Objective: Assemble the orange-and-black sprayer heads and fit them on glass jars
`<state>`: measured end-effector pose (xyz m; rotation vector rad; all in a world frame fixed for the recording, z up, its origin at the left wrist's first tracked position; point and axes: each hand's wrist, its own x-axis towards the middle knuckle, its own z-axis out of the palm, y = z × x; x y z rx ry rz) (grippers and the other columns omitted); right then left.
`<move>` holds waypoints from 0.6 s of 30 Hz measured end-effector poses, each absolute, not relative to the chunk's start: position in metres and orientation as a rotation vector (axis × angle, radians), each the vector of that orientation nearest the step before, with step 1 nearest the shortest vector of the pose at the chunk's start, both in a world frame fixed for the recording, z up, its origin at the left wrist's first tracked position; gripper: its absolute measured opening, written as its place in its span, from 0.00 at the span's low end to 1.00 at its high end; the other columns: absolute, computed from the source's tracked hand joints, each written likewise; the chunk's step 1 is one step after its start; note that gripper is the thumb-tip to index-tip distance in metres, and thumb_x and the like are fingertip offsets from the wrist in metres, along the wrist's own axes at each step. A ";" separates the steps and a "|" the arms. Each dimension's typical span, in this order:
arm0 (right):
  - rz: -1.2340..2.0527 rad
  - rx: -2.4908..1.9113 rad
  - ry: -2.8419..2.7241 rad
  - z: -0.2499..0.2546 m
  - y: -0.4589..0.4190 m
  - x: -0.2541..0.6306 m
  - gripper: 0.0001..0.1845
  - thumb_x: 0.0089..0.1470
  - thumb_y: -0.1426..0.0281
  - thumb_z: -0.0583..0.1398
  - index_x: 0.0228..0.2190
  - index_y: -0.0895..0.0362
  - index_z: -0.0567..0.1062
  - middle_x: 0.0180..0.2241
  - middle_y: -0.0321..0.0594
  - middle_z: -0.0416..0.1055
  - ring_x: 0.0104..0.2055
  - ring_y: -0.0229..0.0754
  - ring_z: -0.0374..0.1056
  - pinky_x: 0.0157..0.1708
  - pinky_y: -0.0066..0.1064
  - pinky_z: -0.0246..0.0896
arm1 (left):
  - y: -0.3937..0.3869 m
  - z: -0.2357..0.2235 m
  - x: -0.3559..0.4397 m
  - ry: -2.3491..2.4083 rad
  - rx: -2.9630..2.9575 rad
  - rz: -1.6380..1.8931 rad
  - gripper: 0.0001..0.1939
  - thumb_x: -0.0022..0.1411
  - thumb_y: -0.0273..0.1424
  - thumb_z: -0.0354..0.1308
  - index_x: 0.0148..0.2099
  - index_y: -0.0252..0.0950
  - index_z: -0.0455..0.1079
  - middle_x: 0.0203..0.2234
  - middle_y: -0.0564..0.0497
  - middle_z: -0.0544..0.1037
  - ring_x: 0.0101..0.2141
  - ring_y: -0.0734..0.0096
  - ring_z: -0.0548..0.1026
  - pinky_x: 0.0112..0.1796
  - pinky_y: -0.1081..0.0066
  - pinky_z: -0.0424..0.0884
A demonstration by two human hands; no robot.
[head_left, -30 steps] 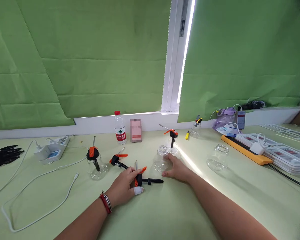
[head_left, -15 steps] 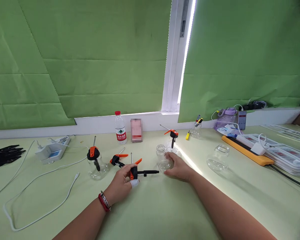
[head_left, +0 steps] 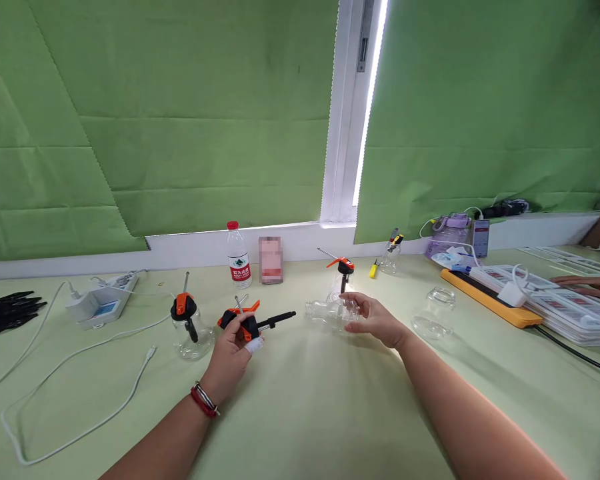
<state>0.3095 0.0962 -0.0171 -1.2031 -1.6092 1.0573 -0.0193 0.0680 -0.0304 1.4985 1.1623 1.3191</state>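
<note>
My left hand (head_left: 231, 350) is closed round a black and orange pump head (head_left: 253, 324), held just above the table with its black tube pointing right. My right hand (head_left: 377, 320) grips a clear glass bottle (head_left: 327, 312), tipped on its side with the mouth facing left toward the tube. A small gap separates tube tip and bottle mouth. A white bandage wraps my left thumb, and a red bracelet sits at that wrist.
An assembled bottle with pump (head_left: 187, 327) stands left; another assembled bottle (head_left: 343, 277) behind my right hand. An empty glass bottle (head_left: 433, 313), water bottle (head_left: 239, 255), white cable (head_left: 80, 400), power strip (head_left: 103, 303) and orange tray (head_left: 495, 300) lie around. Another person's hand (head_left: 587, 287) rests far right.
My left hand lifted the pump head off the table and moved it up and left. My right hand raised the glass bottle and tipped it sideways. Another person's hand appeared at far right.
</note>
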 end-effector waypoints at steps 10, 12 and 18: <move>1.530 -0.945 -1.257 -0.021 0.088 0.277 0.23 0.40 0.66 0.65 0.41 0.53 0.72 0.34 0.37 0.61 0.33 0.38 0.61 0.25 0.29 0.63 | 0.063 -0.030 -0.018 1.080 1.590 1.184 0.25 0.50 0.33 0.62 0.51 0.39 0.63 0.48 0.43 0.68 0.40 0.65 0.73 0.46 0.60 0.69; 1.583 -0.921 -1.278 -0.018 0.083 0.268 0.23 0.40 0.66 0.65 0.41 0.52 0.72 0.35 0.37 0.61 0.33 0.38 0.61 0.25 0.28 0.63 | 0.060 -0.029 -0.017 1.058 1.617 1.134 0.25 0.51 0.32 0.62 0.52 0.39 0.63 0.45 0.44 0.71 0.40 0.64 0.72 0.46 0.60 0.68; 1.653 -0.866 -1.317 -0.015 0.074 0.248 0.25 0.39 0.66 0.66 0.43 0.53 0.71 0.36 0.37 0.60 0.34 0.38 0.61 0.28 0.31 0.66 | 0.053 -0.026 -0.011 0.988 1.688 1.074 0.24 0.51 0.30 0.63 0.51 0.38 0.65 0.42 0.44 0.71 0.41 0.64 0.70 0.45 0.63 0.67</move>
